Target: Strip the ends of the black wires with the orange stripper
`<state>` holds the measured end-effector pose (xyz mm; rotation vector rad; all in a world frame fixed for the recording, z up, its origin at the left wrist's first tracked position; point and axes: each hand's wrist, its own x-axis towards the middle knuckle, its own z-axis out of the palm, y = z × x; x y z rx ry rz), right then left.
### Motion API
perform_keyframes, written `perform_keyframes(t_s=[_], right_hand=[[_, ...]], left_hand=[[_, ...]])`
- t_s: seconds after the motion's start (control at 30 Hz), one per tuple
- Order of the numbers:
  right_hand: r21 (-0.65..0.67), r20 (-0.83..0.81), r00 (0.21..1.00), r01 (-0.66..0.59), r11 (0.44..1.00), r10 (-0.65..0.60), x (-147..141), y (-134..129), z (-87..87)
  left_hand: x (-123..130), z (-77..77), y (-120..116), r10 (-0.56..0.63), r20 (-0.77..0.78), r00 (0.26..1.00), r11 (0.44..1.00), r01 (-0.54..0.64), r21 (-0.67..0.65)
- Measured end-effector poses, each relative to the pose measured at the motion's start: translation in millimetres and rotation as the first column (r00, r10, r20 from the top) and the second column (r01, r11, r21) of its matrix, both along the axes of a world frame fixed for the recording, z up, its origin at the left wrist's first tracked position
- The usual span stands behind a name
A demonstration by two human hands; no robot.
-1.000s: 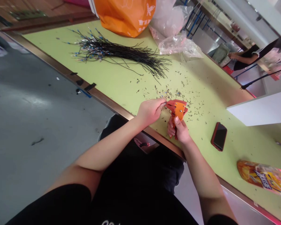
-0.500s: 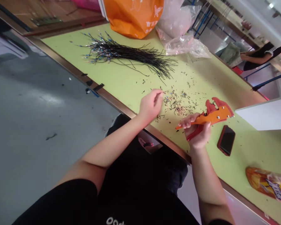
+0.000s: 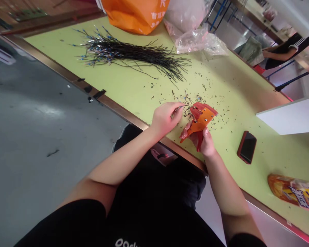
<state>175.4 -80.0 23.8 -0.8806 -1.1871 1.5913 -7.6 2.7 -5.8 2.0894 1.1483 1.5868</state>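
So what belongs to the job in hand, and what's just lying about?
Job in hand:
red and orange hand tool in right hand
thin dark wire in left hand
bundle of black wires, blue ends
small dark clippings

Apparently lying about:
red-cased black phone
orange printed bag
clear plastic bag
shiny orange package

A black short-sleeved shirt (image 3: 157,212), rounded white lettering (image 3: 125,243) on its front, tops dark trousers (image 3: 192,187); both forearms (image 3: 113,166) are bare.
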Motion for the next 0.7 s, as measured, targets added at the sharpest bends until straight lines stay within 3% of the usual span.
perform_keyframes(t_s=[0.17,0.3,0.5,0.7], right_hand=[[0.051,0.062,0.997,0.050,0.997,-0.053,-2.0,1.7,-5.3],[0.077,0.082,0.990,0.110,0.991,-0.116,-8.6,2.8,-13.5],[0.049,0.042,0.976,0.211,0.976,-0.213,-10.3,3.4,-28.1],[0.037,0.006,0.961,0.277,0.960,-0.277,-11.4,6.1,-28.2]], left_hand=[[1.6,1.7,-2.5,0.056,-0.017,0.998,0.983,-0.052,0.174],[3.7,2.8,-5.2,0.041,-0.036,0.999,0.942,-0.026,0.334],[5.6,5.1,-7.3,-0.035,-0.043,0.998,0.899,0.050,0.435],[4.2,4.9,-5.8,-0.069,-0.089,0.994,0.878,0.103,0.468]])
